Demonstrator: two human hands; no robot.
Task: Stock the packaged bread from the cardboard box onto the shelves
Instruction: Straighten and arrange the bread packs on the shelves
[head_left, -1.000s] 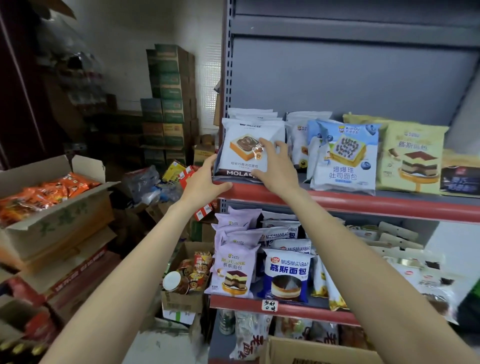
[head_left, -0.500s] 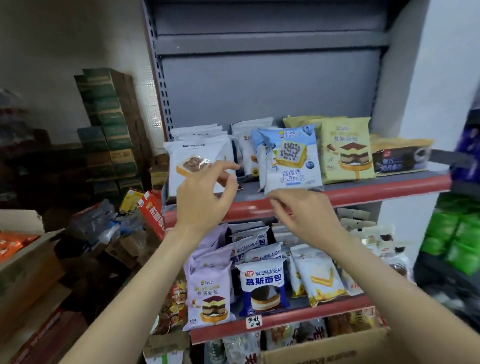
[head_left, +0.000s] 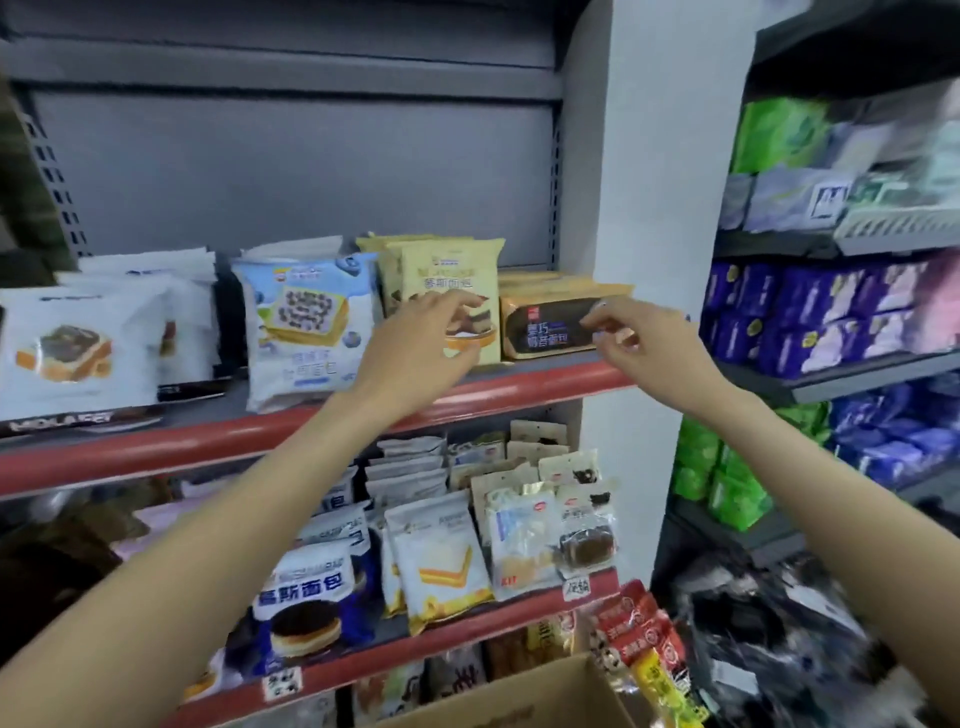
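Head cam had both arms stretched up to the upper red-edged shelf (head_left: 260, 441) in the middle of the frame. Left hand (head_left: 415, 343) was right in front of the pale yellow bread pack (head_left: 451, 270), fingers loosely spread and a bit curled, holding nothing as far as I could see. Right hand (head_left: 639, 338) hovered at the right end of the dark-labelled bread pack (head_left: 550, 327), thumb and fingers pinched near its edge, but it was too blurry to say whether it actually had hold of the wrapper. The cardboard box (head_left: 514, 696) sat at the bottom of the frame, open flap showing; I couldn't see any bread inside it.

My worry: those packs are slick, puffy plastic pillows standing on edge, leaning on each other. Nudge the yellow one sideways and it could tip the blue-and-white pack (head_left: 306, 327) left of it like dominoes. The shelf lip is a low rounded bar, so anything sliding forward could easily go over. The dark pack is flatter and stacked, so tugging one corner might drag the stack askew.
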